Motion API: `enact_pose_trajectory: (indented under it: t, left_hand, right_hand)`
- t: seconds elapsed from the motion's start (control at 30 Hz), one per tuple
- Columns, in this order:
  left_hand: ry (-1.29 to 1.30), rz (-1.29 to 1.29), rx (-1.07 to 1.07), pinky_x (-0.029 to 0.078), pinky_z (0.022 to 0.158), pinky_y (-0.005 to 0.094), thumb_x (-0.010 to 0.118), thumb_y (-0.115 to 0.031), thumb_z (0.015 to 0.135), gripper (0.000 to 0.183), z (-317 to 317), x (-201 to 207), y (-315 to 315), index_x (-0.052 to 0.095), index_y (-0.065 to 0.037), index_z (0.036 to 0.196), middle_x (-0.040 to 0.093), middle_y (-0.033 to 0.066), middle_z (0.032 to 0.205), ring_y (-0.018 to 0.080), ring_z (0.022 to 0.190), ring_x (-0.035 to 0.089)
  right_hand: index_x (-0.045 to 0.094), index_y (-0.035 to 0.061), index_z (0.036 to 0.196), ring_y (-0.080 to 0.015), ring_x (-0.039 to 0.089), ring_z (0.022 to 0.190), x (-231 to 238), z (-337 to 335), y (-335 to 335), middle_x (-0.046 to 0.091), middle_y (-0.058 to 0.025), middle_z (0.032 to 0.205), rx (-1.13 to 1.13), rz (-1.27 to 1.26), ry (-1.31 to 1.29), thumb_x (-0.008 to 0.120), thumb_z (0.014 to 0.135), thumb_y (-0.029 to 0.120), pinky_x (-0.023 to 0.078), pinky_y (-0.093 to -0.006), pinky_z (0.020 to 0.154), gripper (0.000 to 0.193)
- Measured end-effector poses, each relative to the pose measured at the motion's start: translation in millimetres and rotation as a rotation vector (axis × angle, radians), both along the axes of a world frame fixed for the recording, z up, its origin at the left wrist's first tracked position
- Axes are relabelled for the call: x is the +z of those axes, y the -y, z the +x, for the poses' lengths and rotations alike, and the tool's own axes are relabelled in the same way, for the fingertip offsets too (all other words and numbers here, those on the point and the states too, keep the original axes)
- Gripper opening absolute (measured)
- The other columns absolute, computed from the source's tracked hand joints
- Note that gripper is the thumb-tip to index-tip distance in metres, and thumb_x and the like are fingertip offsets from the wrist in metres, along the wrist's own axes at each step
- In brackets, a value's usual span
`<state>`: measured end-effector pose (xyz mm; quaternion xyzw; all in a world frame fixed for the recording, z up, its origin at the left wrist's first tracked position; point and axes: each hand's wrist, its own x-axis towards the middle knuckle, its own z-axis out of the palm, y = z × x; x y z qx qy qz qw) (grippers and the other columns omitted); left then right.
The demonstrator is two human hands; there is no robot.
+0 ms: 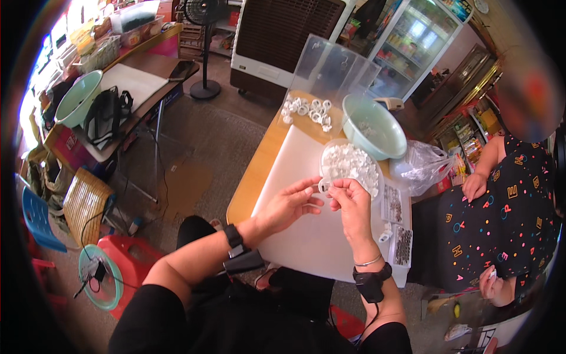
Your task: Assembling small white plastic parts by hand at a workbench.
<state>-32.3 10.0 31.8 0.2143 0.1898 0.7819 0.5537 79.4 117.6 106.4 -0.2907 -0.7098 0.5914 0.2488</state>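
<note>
Just short of the round bowl (pixel 380 180), left hand (pixel 289 206): fingers loosely spread, forefinger tip by the piece, grip unclear. Beyond the bowl, leftward, white ring-shaped parts (pixel 308 112), possibly done. At its near edge, small white piece (pixel 323 186), pinched by right hand's (pixel 350 205) thumb and forefinger. Bowl heaped; much apparently left. Right of it, a tray (pixel 403 245) of little parts.

A plastic basin (pixel 384 147) stands on a worktable (pixel 257 180); ring-shaped fittings (pixel 303 110) lie left of it; a dish (pixel 322 156) heaped with small parts (pixel 354 165) sits before it, two parts trays (pixel 401 266) farther forward; a plastic bag (pixel 425 168) rests at its right; a display fridge (pixel 415 44) stands behind.
</note>
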Motion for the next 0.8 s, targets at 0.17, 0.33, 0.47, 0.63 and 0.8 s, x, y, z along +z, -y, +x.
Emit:
enact_pose_trajectory:
  t: [0.17, 0.33, 0.47, 0.63, 0.8]
  left_hand:
    - [-0.070, 0.011, -0.161, 0.047, 0.084, 0.0306, 0.038, -0.016, 0.101, 0.035, 3.0, -5.3, -2.8, 0.043, 0.000, 0.132, 0.057, 0.0074, 0.108, 0.0177, 0.093, 0.058]
    - [-0.132, -0.048, -0.153, 0.048, 0.082, 0.0299, 0.043, -0.016, 0.099, 0.031, 23.1, 1.0, -7.1, 0.049, 0.000, 0.125, 0.058, 0.0080, 0.106, 0.0169, 0.089, 0.059]
    - [-0.122, -0.069, -0.155, 0.049, 0.079, 0.0292, 0.045, -0.014, 0.099, 0.026, 23.2, -18.1, -8.2, 0.051, 0.001, 0.119, 0.058, 0.0074, 0.102, 0.0175, 0.087, 0.059]
    - [-0.059, -0.132, -0.133, 0.050, 0.077, 0.0283, 0.051, -0.012, 0.096, 0.020, 24.6, -26.3, -10.4, 0.053, 0.000, 0.111, 0.058, 0.0064, 0.098, 0.0169, 0.086, 0.060]
    - [-0.016, -0.199, -0.094, 0.050, 0.077, 0.0263, 0.052, -0.012, 0.095, 0.017, 27.0, -33.0, 4.9, 0.056, -0.001, 0.107, 0.060, 0.0054, 0.093, 0.0154, 0.084, 0.060]
  right_hand:
    - [0.061, 0.0000, 0.091, -0.0052, 0.051, 0.057, -26.5, 25.9, 1.7, 0.063, -0.0022, 0.075, -0.050, 0.130, -0.084, 0.064, 0.085, 0.008, 0.043, -0.0201, 0.053, 0.010]
    - [0.061, 0.0007, 0.090, -0.0052, 0.052, 0.057, -39.2, 38.2, 10.0, 0.063, -0.0024, 0.073, -0.107, -0.071, -0.197, 0.063, 0.086, 0.010, 0.044, -0.0202, 0.052, 0.010]
    - [0.060, 0.0020, 0.089, -0.0055, 0.054, 0.058, -48.6, 42.9, 7.2, 0.063, -0.0022, 0.073, -0.035, -0.103, -0.089, 0.062, 0.087, 0.013, 0.044, -0.0203, 0.052, 0.011]
    - [0.063, 0.0025, 0.087, -0.0068, 0.054, 0.055, -51.1, 76.4, -35.9, 0.061, -0.0016, 0.065, -0.191, 0.114, 0.054, 0.058, 0.090, 0.015, 0.043, -0.0217, 0.051, 0.014]
    - [0.063, 0.0014, 0.087, -0.0072, 0.055, 0.057, -29.3, 139.6, -73.2, 0.062, -0.0018, 0.066, -0.442, 0.288, 0.020, 0.059, 0.089, 0.014, 0.044, -0.0221, 0.052, 0.013]
